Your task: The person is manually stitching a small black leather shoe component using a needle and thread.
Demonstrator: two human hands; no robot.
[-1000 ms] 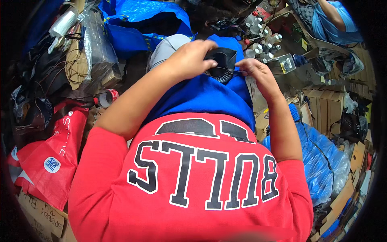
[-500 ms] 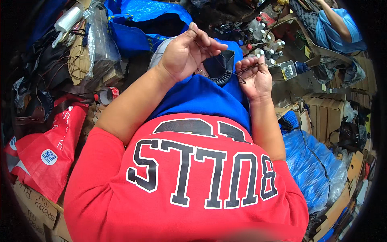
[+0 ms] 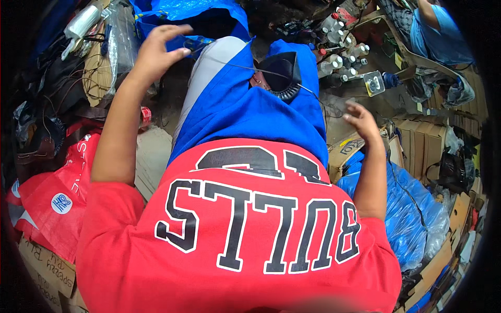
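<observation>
Thin dark thread [image 3: 245, 67] runs taut left-to-right from my left hand's [image 3: 159, 52] pinching fingers, across the black leather piece [image 3: 279, 75] on my lap, toward my open right hand [image 3: 360, 119].

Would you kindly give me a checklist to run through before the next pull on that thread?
1. Thread runs taut from the left hand to the black piece: ok.
2. Left hand's grip pinches the thread end: ok.
3. Black piece is steadied: not ok; it lies on the blue cloth over the lap, with neither hand on it.
4. Right hand holds the other thread end: cannot tell; its fingers are spread.
5. Thread is free of tangles beyond the piece: cannot tell.
</observation>
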